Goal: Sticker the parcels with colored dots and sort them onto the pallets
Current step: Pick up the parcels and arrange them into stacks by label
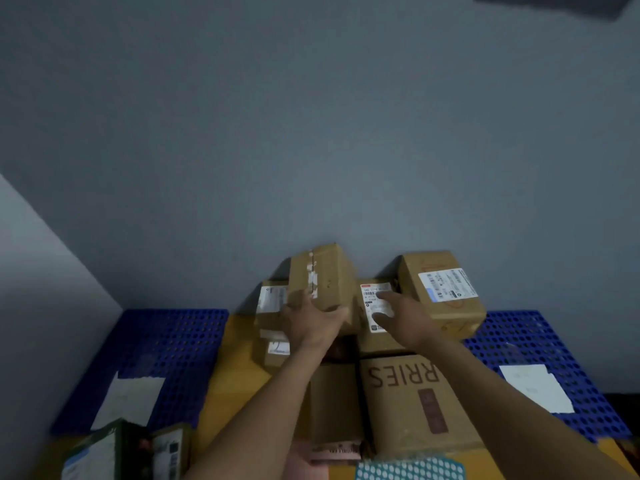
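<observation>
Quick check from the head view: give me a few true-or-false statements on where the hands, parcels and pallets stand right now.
1. The left hand grips the taped box. True.
2. The right hand holds a sticker sheet. False: its fingers are spread open over the labelled box and hold nothing.
3. A white sheet lies on each blue pallet. True: the left sheet on the left pallet, the right sheet on the right pallet.
4. The large lettered box sits on the left pallet. False: it lies between the two pallets.
</observation>
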